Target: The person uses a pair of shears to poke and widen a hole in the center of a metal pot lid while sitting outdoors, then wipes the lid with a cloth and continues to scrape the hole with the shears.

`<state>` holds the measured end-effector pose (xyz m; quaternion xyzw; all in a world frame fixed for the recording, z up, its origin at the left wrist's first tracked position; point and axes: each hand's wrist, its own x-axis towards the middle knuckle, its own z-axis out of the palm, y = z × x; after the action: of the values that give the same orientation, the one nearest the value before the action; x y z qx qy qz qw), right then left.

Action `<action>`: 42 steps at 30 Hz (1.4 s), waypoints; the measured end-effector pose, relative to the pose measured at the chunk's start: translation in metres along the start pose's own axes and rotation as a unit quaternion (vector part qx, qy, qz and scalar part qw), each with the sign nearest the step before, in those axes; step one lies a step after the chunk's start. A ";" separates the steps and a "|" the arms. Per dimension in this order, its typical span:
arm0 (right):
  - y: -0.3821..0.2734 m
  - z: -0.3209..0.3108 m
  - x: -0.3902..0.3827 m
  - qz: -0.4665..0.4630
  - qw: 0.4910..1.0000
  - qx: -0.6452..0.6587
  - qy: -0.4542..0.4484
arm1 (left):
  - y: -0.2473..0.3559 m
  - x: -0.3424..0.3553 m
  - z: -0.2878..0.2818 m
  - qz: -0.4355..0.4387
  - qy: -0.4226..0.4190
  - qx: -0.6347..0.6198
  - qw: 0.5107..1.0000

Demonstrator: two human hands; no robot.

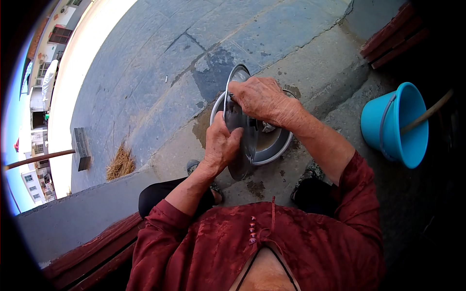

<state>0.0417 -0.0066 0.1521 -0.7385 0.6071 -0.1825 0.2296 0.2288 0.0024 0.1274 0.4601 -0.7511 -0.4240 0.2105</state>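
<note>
A round, shiny metal pan or lid (240, 163) is held on edge above a metal basin (271, 154) on the concrete step. My left hand (221, 145) grips its left rim, thumb across the face. My right hand (258, 97) has its fingers closed at the upper part of that piece; whether they also hold anything else is hidden. In the basin is some murky water with a pale, crumpled item (268, 127), too hidden to identify.
A blue bucket (378, 126) with a wooden handle (437, 105) in it stands to the right. Straw bristles (120, 164), a long stick (43, 157) and a grey block (81, 149) are on the left. Dark red wood (391, 36) edges the upper right; buildings show far left.
</note>
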 end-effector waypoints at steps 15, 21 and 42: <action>0.028 0.041 -0.016 -0.037 0.985 0.101 0.132 | -0.018 0.000 -0.010 -0.051 -0.028 -0.118 0.991; 0.017 0.028 -0.003 -0.078 0.989 -0.012 0.127 | -0.008 0.002 -0.013 -0.067 -0.048 -0.131 0.988; 0.041 0.000 0.018 -0.087 0.990 -0.077 0.085 | -0.008 0.004 -0.009 -0.037 -0.061 -0.024 0.997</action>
<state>0.0124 -0.0303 0.1287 -0.7854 0.5704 -0.2171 0.1029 0.2375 -0.0071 0.1257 0.4553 -0.7350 -0.4766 0.1592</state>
